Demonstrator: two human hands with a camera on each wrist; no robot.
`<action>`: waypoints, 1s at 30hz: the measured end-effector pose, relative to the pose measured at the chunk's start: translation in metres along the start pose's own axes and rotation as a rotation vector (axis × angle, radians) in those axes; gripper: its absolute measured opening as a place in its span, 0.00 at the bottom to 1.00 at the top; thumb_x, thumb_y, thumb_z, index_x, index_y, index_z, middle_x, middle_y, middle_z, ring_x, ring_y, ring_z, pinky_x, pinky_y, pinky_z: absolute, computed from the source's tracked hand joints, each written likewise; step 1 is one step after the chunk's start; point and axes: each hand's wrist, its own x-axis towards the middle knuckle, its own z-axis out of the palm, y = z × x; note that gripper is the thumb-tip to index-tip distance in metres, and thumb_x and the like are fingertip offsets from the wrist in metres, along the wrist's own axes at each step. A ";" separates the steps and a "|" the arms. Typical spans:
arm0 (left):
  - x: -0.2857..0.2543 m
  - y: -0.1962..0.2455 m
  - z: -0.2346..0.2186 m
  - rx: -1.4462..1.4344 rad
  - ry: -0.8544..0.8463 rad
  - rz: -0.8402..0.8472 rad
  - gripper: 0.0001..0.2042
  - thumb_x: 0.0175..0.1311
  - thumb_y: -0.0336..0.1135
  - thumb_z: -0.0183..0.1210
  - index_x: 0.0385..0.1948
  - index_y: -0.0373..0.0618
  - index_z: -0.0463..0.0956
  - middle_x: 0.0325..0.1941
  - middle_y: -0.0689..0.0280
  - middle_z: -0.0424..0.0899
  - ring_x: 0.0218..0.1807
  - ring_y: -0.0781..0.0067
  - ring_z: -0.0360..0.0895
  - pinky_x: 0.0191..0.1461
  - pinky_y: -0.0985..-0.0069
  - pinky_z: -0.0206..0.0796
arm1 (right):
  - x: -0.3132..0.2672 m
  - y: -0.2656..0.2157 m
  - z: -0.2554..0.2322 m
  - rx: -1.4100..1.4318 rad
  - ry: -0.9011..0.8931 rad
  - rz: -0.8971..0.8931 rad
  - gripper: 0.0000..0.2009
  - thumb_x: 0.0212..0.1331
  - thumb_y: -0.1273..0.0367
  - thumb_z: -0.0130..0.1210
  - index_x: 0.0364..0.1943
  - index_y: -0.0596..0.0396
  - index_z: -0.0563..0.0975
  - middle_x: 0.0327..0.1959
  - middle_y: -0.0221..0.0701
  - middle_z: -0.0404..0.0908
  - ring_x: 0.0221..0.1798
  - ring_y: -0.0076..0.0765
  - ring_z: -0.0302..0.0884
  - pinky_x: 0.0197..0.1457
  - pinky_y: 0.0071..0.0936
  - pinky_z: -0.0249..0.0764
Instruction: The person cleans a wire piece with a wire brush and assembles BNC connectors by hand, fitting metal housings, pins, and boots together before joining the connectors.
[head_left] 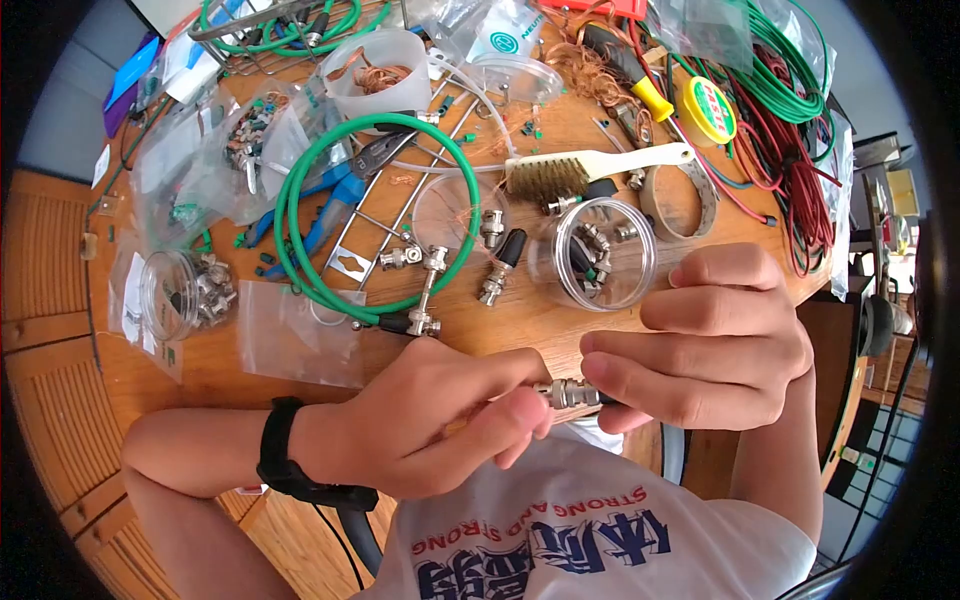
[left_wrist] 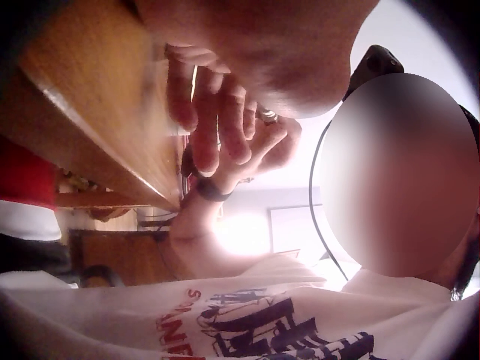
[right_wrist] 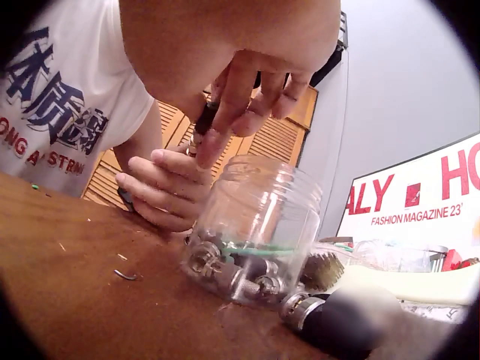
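We hold the metal connector (head_left: 572, 393) between our two hands, above the near side of the worktop (head_left: 510, 338). Our left hand (head_left: 425, 420) is mostly closed, and its thumb and index finger pinch one end. Our right hand (head_left: 715, 340) is partly closed; it grips the black end with its fingertips, while the other fingers are bent and a little apart. Ahead of our left hand lies the green cable (head_left: 290, 225). The clear jar (head_left: 652, 262) with connectors stands just ahead of our right hand, and the brush (head_left: 610, 168) lies beyond it.

Head view bright | edges fisheye-bowed | left wrist view backlit, hazy
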 end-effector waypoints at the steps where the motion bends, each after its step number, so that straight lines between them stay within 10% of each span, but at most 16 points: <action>1: 0.000 0.001 0.000 -0.024 -0.031 -0.044 0.09 0.78 0.35 0.57 0.36 0.40 0.75 0.19 0.68 0.78 0.17 0.73 0.75 0.24 0.74 0.65 | 0.000 0.000 -0.001 0.000 0.002 -0.001 0.14 0.65 0.52 0.67 0.36 0.45 0.86 0.29 0.17 0.90 0.29 0.22 0.74 0.43 0.26 0.68; 12: 0.002 0.006 -0.001 0.273 -0.095 0.055 0.12 0.74 0.40 0.62 0.41 0.38 0.80 0.20 0.61 0.78 0.19 0.57 0.78 0.24 0.67 0.66 | -0.002 -0.009 -0.002 -0.061 0.004 -0.049 0.16 0.66 0.50 0.66 0.40 0.45 0.85 0.30 0.18 0.89 0.28 0.21 0.75 0.40 0.22 0.71; 30: 0.000 0.008 0.004 0.214 0.287 0.070 0.09 0.70 0.34 0.67 0.37 0.39 0.78 0.21 0.66 0.81 0.21 0.79 0.78 0.25 0.79 0.66 | 0.002 0.005 0.000 0.010 -0.087 0.095 0.23 0.53 0.50 0.73 0.46 0.50 0.86 0.31 0.19 0.85 0.34 0.28 0.77 0.45 0.30 0.70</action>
